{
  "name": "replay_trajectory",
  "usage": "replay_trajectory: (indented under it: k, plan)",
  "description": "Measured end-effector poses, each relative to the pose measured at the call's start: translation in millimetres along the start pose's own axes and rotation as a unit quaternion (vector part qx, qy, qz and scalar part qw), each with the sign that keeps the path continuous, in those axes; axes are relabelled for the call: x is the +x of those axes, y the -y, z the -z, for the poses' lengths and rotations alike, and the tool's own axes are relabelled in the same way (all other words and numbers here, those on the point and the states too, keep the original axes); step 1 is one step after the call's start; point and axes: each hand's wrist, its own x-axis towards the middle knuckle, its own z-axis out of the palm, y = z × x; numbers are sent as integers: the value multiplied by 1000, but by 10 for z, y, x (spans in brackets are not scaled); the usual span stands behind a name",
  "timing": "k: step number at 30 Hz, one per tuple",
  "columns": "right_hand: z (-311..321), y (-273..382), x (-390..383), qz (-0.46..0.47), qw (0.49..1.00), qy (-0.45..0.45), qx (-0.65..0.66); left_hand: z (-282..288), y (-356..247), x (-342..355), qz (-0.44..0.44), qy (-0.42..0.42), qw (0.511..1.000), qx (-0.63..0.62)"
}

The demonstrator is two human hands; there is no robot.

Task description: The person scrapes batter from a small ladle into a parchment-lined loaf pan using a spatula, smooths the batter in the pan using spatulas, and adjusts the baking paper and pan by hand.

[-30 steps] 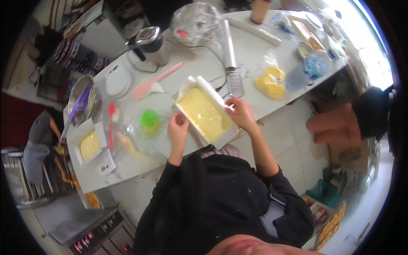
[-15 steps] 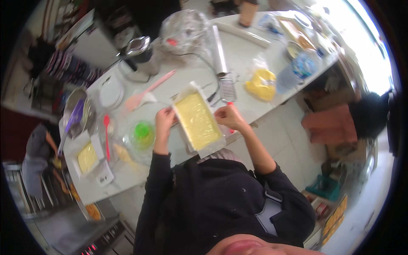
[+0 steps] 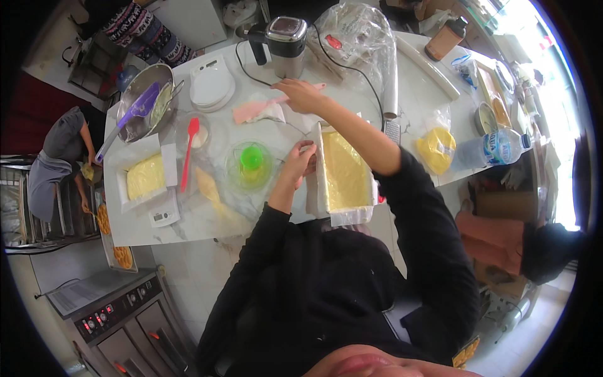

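A paper-lined loaf pan (image 3: 346,176) filled with smooth yellow batter lies near the table's front edge. My left hand (image 3: 299,164) is at its left side, fingers curled against the pan wall and paper. Stretched across above the pan, my right arm brings my right hand (image 3: 298,95) over the handle of a pink spatula (image 3: 254,110). The right fingers are extended, and I see no grip around the handle. The spatula's blade rests on a crumpled white piece of paper or cloth (image 3: 272,113).
Left: a second lined pan of batter (image 3: 145,178), a red spatula (image 3: 188,157), a metal bowl (image 3: 130,129) with a purple spatula, a white scale (image 3: 212,85). Centre: a glass bowl (image 3: 231,173) with a green cup. Behind: a mixer (image 3: 287,50). Right: a water bottle (image 3: 487,151). A person works far left.
My right hand has left the pan's right side and swung up and left to the pink spatula. My left hand stays at the pan. The whole view has shifted and turned.
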Motion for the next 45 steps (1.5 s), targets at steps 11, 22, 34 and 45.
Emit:
replay_trajectory:
  k: [11,22,34,45]
  plan:
    - [256,116,-46,2,998,52,-25,164,170,-185,36,125,984,-124]
    - [1321,349,-1471,-220,951,-86,198,49,226,-200,-60,75,995,-25]
    - [1527,1186,-2704,-301,940,132,90,326,154,-76,-115,82,989,46]
    - [1326,1395,-2813,-330,927,134,116,222,145,-508,68,183,981,8]
